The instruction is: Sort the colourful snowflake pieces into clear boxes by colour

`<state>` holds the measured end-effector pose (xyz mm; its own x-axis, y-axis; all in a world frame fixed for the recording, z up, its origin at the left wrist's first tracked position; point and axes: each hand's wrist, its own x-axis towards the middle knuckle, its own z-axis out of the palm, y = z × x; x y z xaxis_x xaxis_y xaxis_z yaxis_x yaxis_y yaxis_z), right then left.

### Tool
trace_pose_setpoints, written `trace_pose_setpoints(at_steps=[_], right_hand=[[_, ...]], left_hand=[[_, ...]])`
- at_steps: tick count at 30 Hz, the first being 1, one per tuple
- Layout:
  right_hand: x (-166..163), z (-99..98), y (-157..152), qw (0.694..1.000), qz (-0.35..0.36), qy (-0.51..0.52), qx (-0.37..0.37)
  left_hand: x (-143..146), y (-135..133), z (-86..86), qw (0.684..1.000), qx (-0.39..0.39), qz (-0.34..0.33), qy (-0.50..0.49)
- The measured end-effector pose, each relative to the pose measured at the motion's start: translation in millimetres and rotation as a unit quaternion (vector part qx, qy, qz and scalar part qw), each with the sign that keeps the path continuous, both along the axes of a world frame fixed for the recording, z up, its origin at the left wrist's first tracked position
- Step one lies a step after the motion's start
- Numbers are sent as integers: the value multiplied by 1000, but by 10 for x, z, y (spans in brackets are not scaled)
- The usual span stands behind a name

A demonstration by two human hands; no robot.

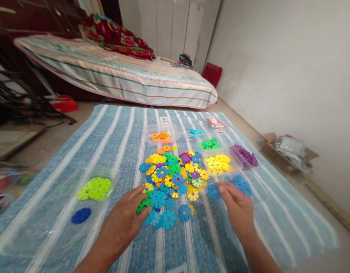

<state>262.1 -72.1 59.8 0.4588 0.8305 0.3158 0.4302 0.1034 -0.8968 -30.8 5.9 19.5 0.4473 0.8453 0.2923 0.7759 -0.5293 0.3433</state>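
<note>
A mixed pile of notched plastic snowflake discs (pixel 169 180) in blue, yellow, green, orange and purple lies on the striped cloth. My left hand (pixel 125 214) rests at the pile's left edge, thumb and fingers apart around a green disc (pixel 143 205). To the right of the pile, my right hand (pixel 239 208) pinches a blue snowflake disc (pixel 213 192) between thumb and forefinger. Just beyond that hand is a clear tray holding blue discs (pixel 241 185). Two blue discs (pixel 167 219) lie among those nearest me.
Clear trays hold yellow discs (pixel 219 163), green discs (pixel 210 144), purple discs (pixel 246 155) and orange discs (pixel 160 137). On the left are lime discs (pixel 97 188) and a dark blue disc (pixel 81 215). A bed (pixel 129 81) stands behind; a cardboard box (pixel 288 155) sits right.
</note>
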Motion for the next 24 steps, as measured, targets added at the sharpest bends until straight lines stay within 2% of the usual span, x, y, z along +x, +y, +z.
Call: trace_pose_setpoints(at_steps=[4,7,9,11,14,16,19,24], right_hand=[[175,127,-89,998,-52,30,-12],[335,140,-138,995,-101,8,-9],[458,119,-166,990,-130,-60,4],[571,73,-196,971,-143,-188,26],[665,-44,-259,921,-99,-378,16],[665,-133,-311,896,-37,-442,-28],[615,-228,-373,877,13,-478,-56],[562,-245,-389,878,35,-474,-51]], left_hand=[[-10,12,-27,1000,1,3,-7],[-12,14,-26,1000,-3,2,-8],[-7,11,-15,1000,-6,3,-6],[1,4,0,1000,-8,5,-3],[15,-8,22,1000,-8,4,2],[22,-17,34,1000,-8,1,4],[27,-37,43,1000,-15,0,5],[31,-85,50,1000,-19,9,-8]])
